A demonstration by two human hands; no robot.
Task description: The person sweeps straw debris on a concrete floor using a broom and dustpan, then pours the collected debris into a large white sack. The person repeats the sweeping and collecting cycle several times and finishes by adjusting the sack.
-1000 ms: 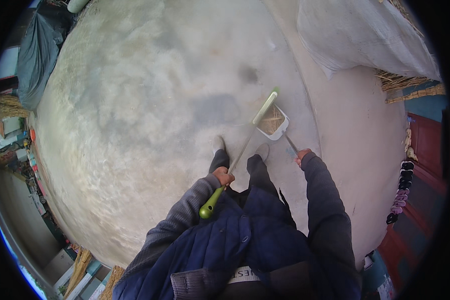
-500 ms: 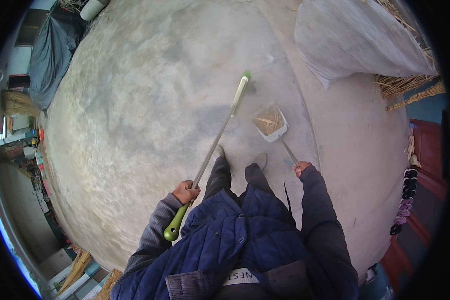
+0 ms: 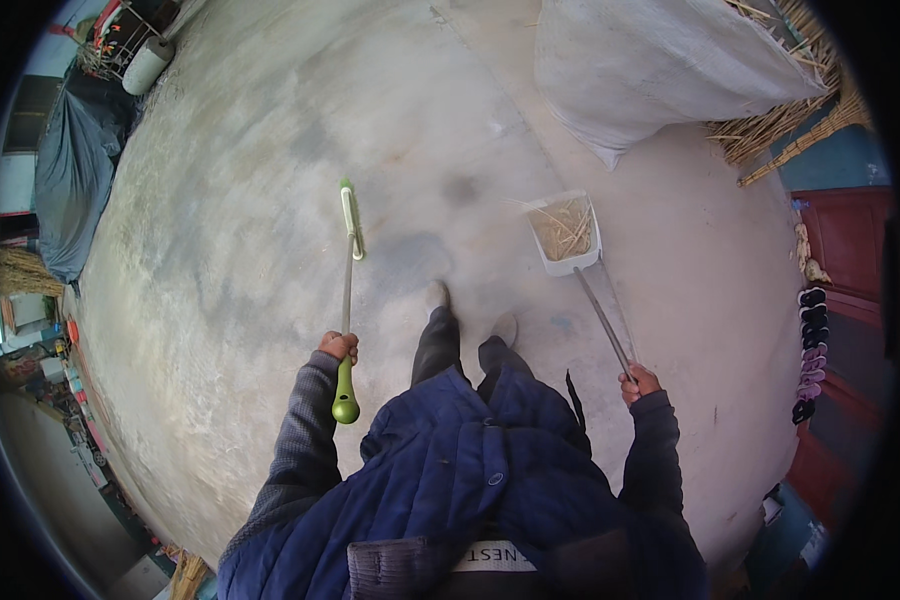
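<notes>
My left hand (image 3: 339, 346) is closed round the long-handled broom (image 3: 348, 285), just above its green grip end. The broom's narrow white and green head points away from me, to the left of my feet. My right hand (image 3: 641, 383) grips the metal handle of a white long-handled dustpan (image 3: 589, 262). Dry straw and dusty debris (image 3: 567, 229) lie in the pan, with a few stalks poking over its left edge. The pan is out ahead, right of my feet, well apart from the broom head. Whether the pan touches the floor I cannot tell.
Around me spreads a concrete floor (image 3: 270, 250). A pale sheet (image 3: 660, 70) covers straw bundles (image 3: 770, 135) at the far right. Several shoes (image 3: 812, 350) line the right wall by a red door (image 3: 850, 235). At the left hangs a dark tarp (image 3: 75, 175).
The broom has swung left and turned more upright in view, away from the dustpan. My right hand and the dustpan have shifted right. My feet have moved slightly and the view has turned.
</notes>
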